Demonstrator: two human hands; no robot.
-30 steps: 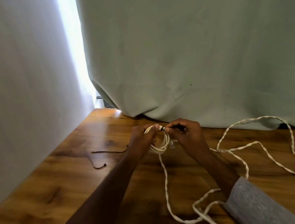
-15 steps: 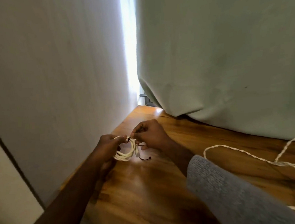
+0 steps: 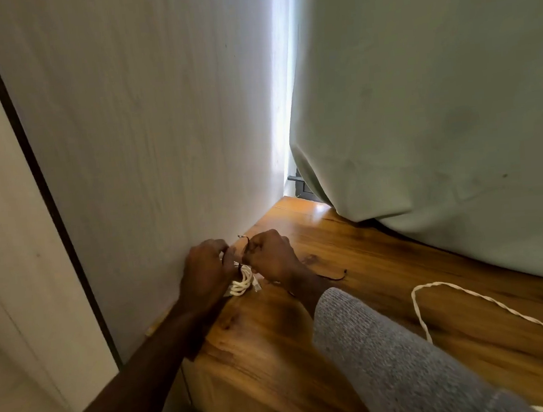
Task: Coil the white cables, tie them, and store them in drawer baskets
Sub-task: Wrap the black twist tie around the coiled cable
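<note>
A small coil of white cable (image 3: 244, 282) hangs between my hands above the left edge of the wooden table (image 3: 385, 281). My left hand (image 3: 205, 272) grips the coil from the left. My right hand (image 3: 273, 258) pinches a thin dark tie (image 3: 245, 241) that wraps the top of the coil; one tie end sticks up between my thumbs. Another dark tie (image 3: 335, 277) lies on the table just right of my right wrist. A second white cable (image 3: 469, 300), loose and uncoiled, trails across the table at the right.
A pale wall panel (image 3: 142, 135) stands close on the left, touching the table's side. A grey-green curtain (image 3: 434, 93) hangs over the table's back edge. A bright gap (image 3: 281, 90) shows between wall and curtain. My grey sleeve (image 3: 392, 359) crosses the foreground.
The view has swung left, so my hands and the coil now sit by the wall. The coil has been drawn tighter and the dark tie now wraps its top.
</note>
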